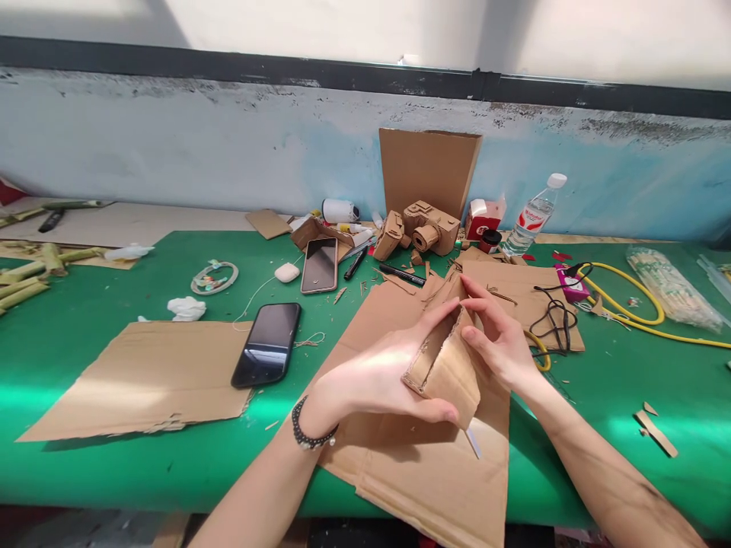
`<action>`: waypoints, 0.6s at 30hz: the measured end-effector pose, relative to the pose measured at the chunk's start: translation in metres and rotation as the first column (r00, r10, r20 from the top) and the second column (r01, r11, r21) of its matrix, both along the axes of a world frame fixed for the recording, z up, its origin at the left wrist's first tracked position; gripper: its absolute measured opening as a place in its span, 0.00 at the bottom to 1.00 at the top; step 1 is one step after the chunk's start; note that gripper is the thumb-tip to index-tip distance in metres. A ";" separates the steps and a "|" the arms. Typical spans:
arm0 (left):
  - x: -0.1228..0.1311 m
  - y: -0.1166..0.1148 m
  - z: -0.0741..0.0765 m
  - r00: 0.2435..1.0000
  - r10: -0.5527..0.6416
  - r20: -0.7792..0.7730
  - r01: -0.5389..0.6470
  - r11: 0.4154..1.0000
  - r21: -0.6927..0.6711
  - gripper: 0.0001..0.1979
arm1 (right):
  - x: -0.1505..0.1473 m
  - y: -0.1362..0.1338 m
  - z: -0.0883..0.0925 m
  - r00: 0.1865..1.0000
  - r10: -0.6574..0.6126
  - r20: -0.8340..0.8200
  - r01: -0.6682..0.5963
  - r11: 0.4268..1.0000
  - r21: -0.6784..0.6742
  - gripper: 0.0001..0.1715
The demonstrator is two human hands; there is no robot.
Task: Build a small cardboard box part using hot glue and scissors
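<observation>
A small hollow cardboard box [454,373], with its narrow side gaping upward, is held above the brown cardboard sheets in front of me. My left hand [394,373] wraps round its left side, thumb along the near face. With fingertips and thumb, my right hand [496,335] pinches its far upper corner. Beneath the box, a thin pale blade-like strip [474,444] pokes out; what it belongs to is hidden. A large cardboard sheet [422,479] lies under both hands, reaching over the table's front edge.
Behind stand a cardboard camera model [431,228], a water bottle [534,217] and an upright cardboard panel [428,167]. Left lie a black phone [266,345], another phone [320,265] and a cardboard piece [154,373]. A yellow cable [640,310] and a bag of sticks [674,285] lie right.
</observation>
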State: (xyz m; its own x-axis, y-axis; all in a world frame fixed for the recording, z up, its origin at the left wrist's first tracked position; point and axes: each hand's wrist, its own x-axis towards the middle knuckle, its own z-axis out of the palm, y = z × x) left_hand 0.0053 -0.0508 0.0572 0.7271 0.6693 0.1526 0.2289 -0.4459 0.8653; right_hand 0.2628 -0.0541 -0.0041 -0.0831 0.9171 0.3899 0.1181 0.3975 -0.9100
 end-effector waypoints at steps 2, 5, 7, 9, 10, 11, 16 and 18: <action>0.001 0.000 -0.003 1.000 0.021 0.019 -0.021 1.000 -0.011 0.67 | 0.002 0.001 -0.001 1.000 -0.007 0.000 0.008 1.000 0.013 0.24; 0.001 0.002 -0.009 0.998 0.022 0.058 -0.022 1.000 0.001 0.64 | 0.006 0.003 0.000 1.000 -0.004 0.017 0.004 0.999 0.032 0.23; 0.000 0.004 -0.011 0.999 0.007 0.042 -0.007 1.000 0.010 0.63 | 0.009 0.005 0.002 0.999 0.013 0.045 -0.014 1.000 0.025 0.25; -0.001 0.006 -0.010 1.000 0.000 0.003 0.000 1.000 -0.002 0.64 | 0.014 0.006 0.003 0.996 0.036 0.081 -0.036 0.999 0.002 0.29; -0.001 0.006 -0.009 1.000 0.000 -0.015 0.000 1.000 -0.012 0.64 | 0.015 0.007 0.004 0.994 0.049 0.099 -0.048 0.999 -0.010 0.30; -0.001 0.007 -0.008 1.000 0.000 -0.029 -0.001 1.000 -0.022 0.64 | 0.017 0.007 0.004 0.991 0.064 0.114 -0.062 0.998 -0.016 0.32; 0.000 0.006 -0.006 1.000 -0.008 -0.012 0.008 1.000 -0.016 0.62 | 0.017 0.006 0.001 0.986 0.100 0.136 -0.100 0.995 -0.002 0.35; 0.001 0.005 -0.008 1.000 -0.001 0.000 0.001 1.000 0.002 0.62 | 0.016 0.006 0.000 0.986 0.083 0.147 -0.084 0.996 0.000 0.34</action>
State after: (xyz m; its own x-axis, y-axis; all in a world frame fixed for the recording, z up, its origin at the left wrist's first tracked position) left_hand 0.0064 -0.0453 0.0492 0.7276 0.6684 0.1542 0.2283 -0.4480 0.8644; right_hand 0.2787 -0.0480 -0.0038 -0.2161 0.9020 0.3738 0.2167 0.4176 -0.8824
